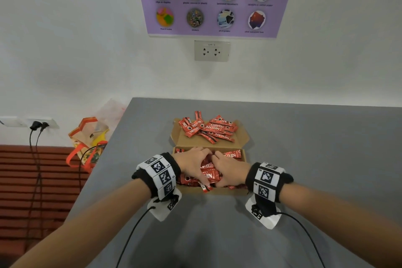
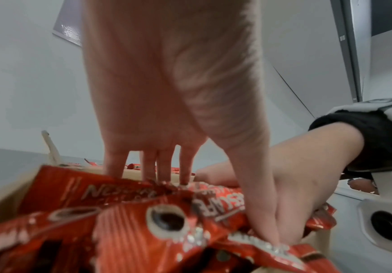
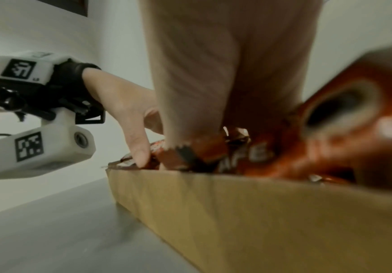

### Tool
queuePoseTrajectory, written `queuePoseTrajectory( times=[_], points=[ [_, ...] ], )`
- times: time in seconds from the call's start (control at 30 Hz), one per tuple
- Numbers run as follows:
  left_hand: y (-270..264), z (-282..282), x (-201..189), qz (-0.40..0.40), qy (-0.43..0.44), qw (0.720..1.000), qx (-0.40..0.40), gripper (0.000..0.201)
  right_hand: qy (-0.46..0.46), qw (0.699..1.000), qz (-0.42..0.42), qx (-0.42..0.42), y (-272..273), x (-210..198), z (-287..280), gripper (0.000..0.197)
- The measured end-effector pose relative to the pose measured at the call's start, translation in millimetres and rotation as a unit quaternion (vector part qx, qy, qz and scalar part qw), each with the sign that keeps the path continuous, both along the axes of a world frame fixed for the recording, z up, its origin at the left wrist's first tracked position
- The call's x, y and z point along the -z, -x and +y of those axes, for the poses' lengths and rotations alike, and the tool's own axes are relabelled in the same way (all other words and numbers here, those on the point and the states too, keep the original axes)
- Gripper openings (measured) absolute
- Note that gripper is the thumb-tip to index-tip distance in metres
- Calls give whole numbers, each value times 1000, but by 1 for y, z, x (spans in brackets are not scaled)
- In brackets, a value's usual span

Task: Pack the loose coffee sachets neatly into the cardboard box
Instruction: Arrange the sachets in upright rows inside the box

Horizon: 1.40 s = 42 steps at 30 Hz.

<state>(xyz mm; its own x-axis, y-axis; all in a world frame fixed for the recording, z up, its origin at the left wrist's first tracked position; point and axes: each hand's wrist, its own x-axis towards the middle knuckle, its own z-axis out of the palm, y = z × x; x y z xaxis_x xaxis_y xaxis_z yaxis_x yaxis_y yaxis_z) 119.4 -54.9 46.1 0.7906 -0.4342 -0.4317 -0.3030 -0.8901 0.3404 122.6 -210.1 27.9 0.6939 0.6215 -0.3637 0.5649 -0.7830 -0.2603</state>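
Observation:
An open cardboard box (image 1: 228, 191) lies on the grey table (image 1: 315, 159), part filled with red coffee sachets. Both hands reach into it. My left hand (image 1: 199, 167) and right hand (image 1: 222, 169) grip one bundle of sachets (image 1: 210, 176) between them, fingers at its far end and thumbs at its near end. In the left wrist view my thumb (image 2: 265, 221) presses the sachets (image 2: 143, 230) beside the right hand (image 2: 307, 175). The right wrist view shows the box wall (image 3: 260, 212) with blurred sachets (image 3: 330, 140) above it. More loose sachets (image 1: 208, 129) are piled on the open lid (image 1: 242, 137) behind.
The table's left edge runs diagonally; beyond it stands a plastic bag with orange handles (image 1: 89, 139). Black cables hang from wall plugs (image 1: 39, 126) at far left. A wall socket (image 1: 212, 50) and purple poster (image 1: 215, 0) are behind the table.

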Motion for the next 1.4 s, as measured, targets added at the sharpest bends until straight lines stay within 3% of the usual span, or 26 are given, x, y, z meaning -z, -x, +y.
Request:
queuePoseTrajectory(
  times=[0.2, 0.4, 0.53, 0.8, 0.97, 1.1, 1.23, 1.4],
  points=[
    [1, 3, 2, -2, 20, 1000, 3, 90, -50, 998, -11, 19, -2, -4, -6, 61],
    [4, 0, 4, -59, 69, 996, 6, 94, -138, 988, -56, 40, -7, -20, -5, 41],
    [2, -6, 8, -90, 128, 987, -24, 89, -160, 983, -63, 63, -10, -31, -2, 38],
    [-1, -10, 10, -125, 200, 970, -64, 59, -183, 978, -65, 77, -15, -36, -7, 48],
    [0, -4, 8, -143, 209, 967, -27, 22, -270, 958, -4, 98, -18, -39, -23, 59],
    [3, -1, 7, -175, 248, 952, -49, 31, -327, 933, 29, 144, -18, -50, -43, 57],
    [1, -1, 2, -184, 276, 940, -78, 30, -289, 941, -24, 175, -19, -44, -57, 32],
    [1, 3, -8, -201, 287, 933, -78, 33, -306, 940, -20, 152, -14, -39, -52, 28]
  ],
)
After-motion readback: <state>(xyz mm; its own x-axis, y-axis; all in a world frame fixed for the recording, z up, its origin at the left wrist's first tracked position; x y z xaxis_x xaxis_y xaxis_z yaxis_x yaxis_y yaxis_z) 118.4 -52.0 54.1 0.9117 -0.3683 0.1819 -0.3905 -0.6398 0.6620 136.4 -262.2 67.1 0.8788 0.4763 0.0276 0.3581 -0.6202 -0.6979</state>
